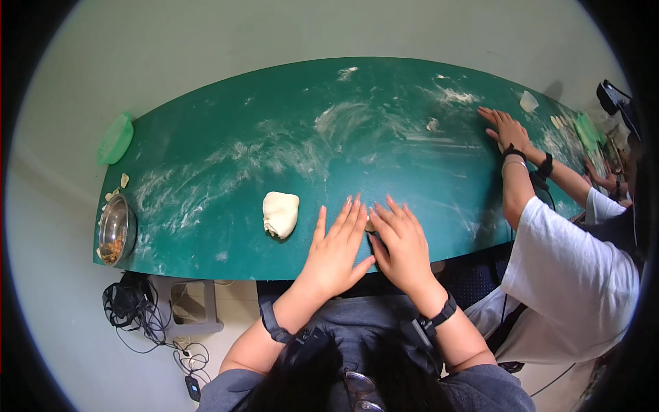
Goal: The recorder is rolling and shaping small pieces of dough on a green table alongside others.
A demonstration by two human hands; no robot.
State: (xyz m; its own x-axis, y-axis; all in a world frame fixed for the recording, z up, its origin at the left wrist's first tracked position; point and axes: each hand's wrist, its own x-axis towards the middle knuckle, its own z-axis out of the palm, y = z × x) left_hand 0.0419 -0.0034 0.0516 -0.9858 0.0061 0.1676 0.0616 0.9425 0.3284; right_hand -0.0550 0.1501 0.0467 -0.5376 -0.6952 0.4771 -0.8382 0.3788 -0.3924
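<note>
Both my hands lie side by side at the near edge of the green table (226, 240), fingers stretched out and pointing away from me. My left hand (335, 250) is flat with its fingers slightly apart. Beside it, my right hand (405, 248) is also flat and open, its thumb close to the left one. A small pale piece of dough (370, 224) shows between the two hands, mostly covered by the fingers. To the left of my left hand rests a large white lump of dough (281, 214), touched by neither hand.
A metal bowl with orange-brown filling (117, 230) and a green basket (115, 139) stand at the left end, with small dough pieces (124, 180) nearby. White flour streaks the tabletop. At right, a co-worker's hands (508, 130) reach over the table. A grey stool (195, 305) and cables are below.
</note>
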